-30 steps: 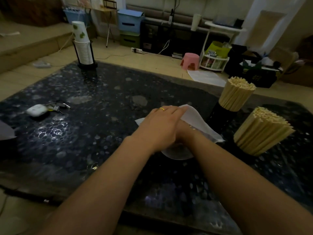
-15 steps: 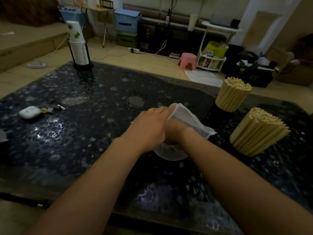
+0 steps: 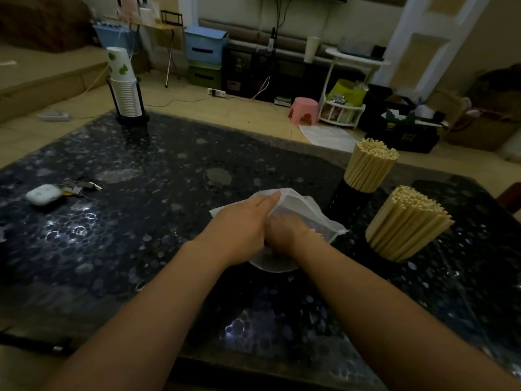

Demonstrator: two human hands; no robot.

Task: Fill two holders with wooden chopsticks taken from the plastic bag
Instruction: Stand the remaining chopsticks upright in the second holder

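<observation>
Both holders look already full: one holder [image 3: 351, 198] stands at 2 o'clock from the hands with a tight bundle of chopsticks [image 3: 370, 167], and a second bundle [image 3: 406, 224] leans at 3 o'clock, its holder almost hidden under it. The bag [image 3: 307, 214] lies on the worktop [image 3: 141, 221] in the middle, and it seems nearly empty. The left hand [image 3: 242, 235] lies on the bag with fingers straight, pressing its top layer. The right hand [image 3: 287, 235] is half covered by the left hand; if it grips the plastic I cannot tell. I judge the step is flattening or folding the bag. To do it well, press from 6 o'clock toward the open end at 12 so the air goes out, and keep the elbow away from the leaning bundle.
</observation>
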